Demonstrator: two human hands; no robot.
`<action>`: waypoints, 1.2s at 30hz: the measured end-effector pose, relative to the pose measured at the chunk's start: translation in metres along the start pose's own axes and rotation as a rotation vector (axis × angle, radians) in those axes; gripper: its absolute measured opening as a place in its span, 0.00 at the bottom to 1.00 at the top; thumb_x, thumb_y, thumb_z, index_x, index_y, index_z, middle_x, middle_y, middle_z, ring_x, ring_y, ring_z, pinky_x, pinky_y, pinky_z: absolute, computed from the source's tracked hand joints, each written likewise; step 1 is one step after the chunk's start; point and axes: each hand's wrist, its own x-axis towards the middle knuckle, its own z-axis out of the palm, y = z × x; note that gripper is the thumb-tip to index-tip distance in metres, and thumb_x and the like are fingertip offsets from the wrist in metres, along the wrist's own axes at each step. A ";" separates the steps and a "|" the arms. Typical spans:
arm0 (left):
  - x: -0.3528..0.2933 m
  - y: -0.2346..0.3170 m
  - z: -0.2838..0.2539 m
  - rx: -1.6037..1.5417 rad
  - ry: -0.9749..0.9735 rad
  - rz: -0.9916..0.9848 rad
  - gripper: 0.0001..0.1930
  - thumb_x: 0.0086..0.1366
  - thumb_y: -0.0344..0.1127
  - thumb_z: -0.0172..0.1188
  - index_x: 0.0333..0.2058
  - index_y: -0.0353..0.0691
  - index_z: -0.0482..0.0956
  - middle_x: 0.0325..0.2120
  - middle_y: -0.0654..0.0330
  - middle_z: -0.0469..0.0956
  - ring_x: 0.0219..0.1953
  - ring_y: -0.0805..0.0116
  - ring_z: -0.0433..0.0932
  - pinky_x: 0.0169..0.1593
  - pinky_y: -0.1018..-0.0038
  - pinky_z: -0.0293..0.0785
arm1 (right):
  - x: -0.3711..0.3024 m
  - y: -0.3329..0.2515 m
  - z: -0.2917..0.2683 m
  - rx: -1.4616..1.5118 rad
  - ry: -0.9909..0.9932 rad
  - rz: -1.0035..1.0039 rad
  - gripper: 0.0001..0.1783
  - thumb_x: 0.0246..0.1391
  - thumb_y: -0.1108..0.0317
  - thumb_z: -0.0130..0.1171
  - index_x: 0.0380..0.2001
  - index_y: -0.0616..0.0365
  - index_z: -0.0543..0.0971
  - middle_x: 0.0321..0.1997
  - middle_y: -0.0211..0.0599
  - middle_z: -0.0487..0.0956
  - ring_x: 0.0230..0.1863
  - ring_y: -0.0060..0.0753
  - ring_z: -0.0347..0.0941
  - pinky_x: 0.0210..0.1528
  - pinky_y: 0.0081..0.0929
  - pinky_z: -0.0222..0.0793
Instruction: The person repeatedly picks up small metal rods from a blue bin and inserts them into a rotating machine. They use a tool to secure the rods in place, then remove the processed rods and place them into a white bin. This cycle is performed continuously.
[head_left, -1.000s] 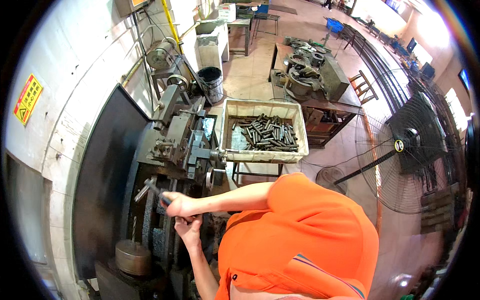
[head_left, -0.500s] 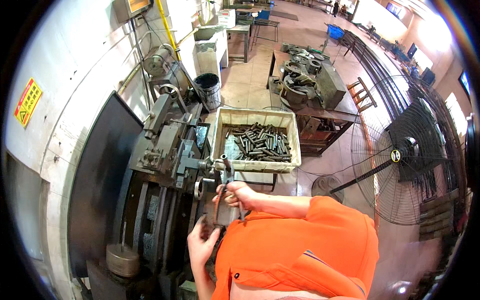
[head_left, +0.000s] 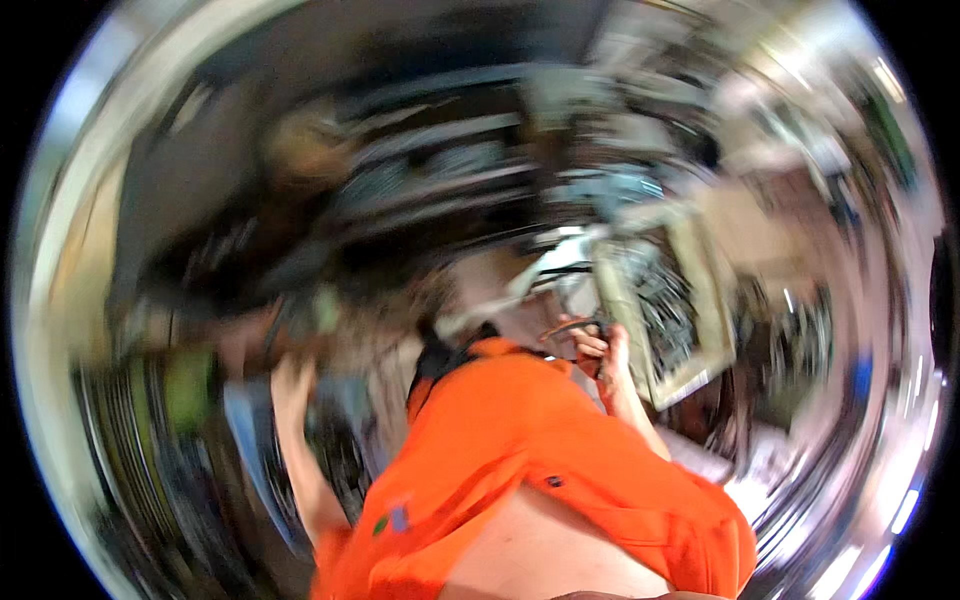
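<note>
Blurry workshop, two unreadable shirt marks, one bin, right hand curled round one tool, left hand can't tell

Shirt is matt cloth, binned pcs look shiny mtl.

Bright orange shirt with 1 dark button and 2 small blurred marks, apparently green and bluish

Motion blur smears the surroundings. The right hand grips a dark tool near a pale bin of metal pieces. The left hand, its grip unclear, is well apart, below a dark machine. An orange shirt covers the wearer.
</note>
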 end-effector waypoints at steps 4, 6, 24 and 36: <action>-0.026 -0.075 -0.037 -0.179 0.369 -0.270 0.10 0.52 0.33 0.56 0.28 0.31 0.73 0.13 0.65 0.68 0.16 0.78 0.64 0.20 0.78 0.60 | 0.042 0.040 0.013 -0.105 0.130 0.248 0.31 0.47 0.55 0.51 0.47 0.72 0.63 0.53 0.55 0.66 0.12 0.12 0.54 0.16 0.10 0.55; -0.048 -0.132 -0.040 -0.240 0.449 -0.377 0.11 0.51 0.33 0.56 0.30 0.30 0.74 0.14 0.62 0.70 0.16 0.77 0.67 0.21 0.78 0.62 | 0.064 0.034 -0.003 -0.205 0.071 0.365 0.33 0.44 0.56 0.54 0.47 0.72 0.64 0.52 0.54 0.67 0.13 0.12 0.55 0.17 0.09 0.56; -0.040 -0.247 0.022 0.742 -0.020 -0.733 0.09 0.51 0.33 0.56 0.29 0.37 0.79 0.30 0.54 0.78 0.35 0.58 0.78 0.35 0.66 0.73 | 0.117 0.057 0.040 -0.594 0.151 0.400 0.31 0.42 0.56 0.58 0.45 0.70 0.66 0.53 0.48 0.66 0.15 0.11 0.51 0.19 0.07 0.52; -0.028 -0.239 0.028 0.719 -0.025 -0.748 0.09 0.52 0.32 0.55 0.33 0.39 0.77 0.33 0.54 0.77 0.36 0.57 0.77 0.37 0.66 0.73 | 0.115 0.049 0.056 -0.632 0.103 0.450 0.30 0.44 0.54 0.54 0.42 0.71 0.68 0.49 0.51 0.68 0.15 0.12 0.53 0.17 0.08 0.53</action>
